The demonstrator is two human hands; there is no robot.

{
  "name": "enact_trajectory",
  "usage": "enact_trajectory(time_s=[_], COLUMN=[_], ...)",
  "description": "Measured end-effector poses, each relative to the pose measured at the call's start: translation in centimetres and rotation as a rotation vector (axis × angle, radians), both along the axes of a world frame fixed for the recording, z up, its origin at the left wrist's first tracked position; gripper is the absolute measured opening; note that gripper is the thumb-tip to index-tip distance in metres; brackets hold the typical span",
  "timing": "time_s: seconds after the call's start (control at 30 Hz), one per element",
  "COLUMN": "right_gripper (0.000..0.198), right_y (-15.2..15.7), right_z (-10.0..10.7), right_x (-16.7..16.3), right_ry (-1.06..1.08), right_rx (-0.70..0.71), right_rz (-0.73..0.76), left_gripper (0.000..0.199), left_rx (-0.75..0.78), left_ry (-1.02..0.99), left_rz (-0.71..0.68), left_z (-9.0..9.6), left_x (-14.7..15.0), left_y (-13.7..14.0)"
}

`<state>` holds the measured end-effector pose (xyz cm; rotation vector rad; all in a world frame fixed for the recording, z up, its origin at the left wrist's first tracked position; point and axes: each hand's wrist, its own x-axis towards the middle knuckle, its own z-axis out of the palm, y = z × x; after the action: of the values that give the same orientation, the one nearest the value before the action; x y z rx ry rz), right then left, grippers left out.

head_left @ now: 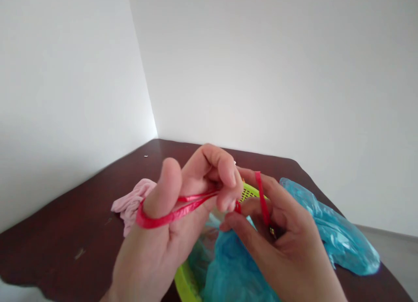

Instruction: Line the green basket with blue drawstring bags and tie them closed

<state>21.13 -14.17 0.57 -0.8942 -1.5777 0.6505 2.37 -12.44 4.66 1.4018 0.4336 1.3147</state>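
Observation:
A red plastic string (174, 215) loops around the thumb of my left hand (183, 197) and runs across the palm to its curled fingers. Those fingers are closed on the string, beside the fingertips of my right hand (281, 219). My right thumb and fingers pinch the gathered top of a blue plastic bag (235, 267). Another stretch of red string hangs over a right finger. What is inside the bag cannot be made out, and the point where string and bag meet is partly covered by my fingers.
Beneath the bag is a yellow-green plastic basket (186, 284). A second blue plastic bag (346, 236) lies to the right on the dark brown table (81, 219). Pink cloth (132, 204) is at the left. White walls (261, 66) stand behind and to the left.

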Motion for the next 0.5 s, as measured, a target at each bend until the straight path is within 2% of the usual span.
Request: enact_trajectory(time_s=[0.1, 0.2, 0.33, 0.4, 0.5], right_gripper=[0.062, 0.067, 0.078, 0.078, 0.080], right_y=[0.7, 1.5, 2.3, 2.4, 2.2], right_z=[0.7, 0.9, 0.8, 0.8, 1.0], right_x=[0.6, 1.2, 1.6, 1.5, 1.5], right_ry=[0.070, 0.148, 0.218, 0.242, 0.263], right_rx=[0.069, 0.113, 0.038, 0.002, -0.005], right_rz=[-0.061, -0.155, -0.139, -0.103, -0.103], left_gripper=[0.056, 0.039, 0.044, 0.042, 0.035], left_rx=[0.063, 0.150, 0.224, 0.192, 0.188], left_ry=[0.083, 0.343, 0.656, 0.686, 0.608], left_rz=[0.052, 0.056, -0.026, -0.090, -0.189], left_z=[0.4, 0.2, -0.7, -1.0, -1.1], left_x=[-0.5, -1.8, -2.1, -1.1, 0.6], left_y=[2.0, 3.8, 5.1, 5.4, 6.0])
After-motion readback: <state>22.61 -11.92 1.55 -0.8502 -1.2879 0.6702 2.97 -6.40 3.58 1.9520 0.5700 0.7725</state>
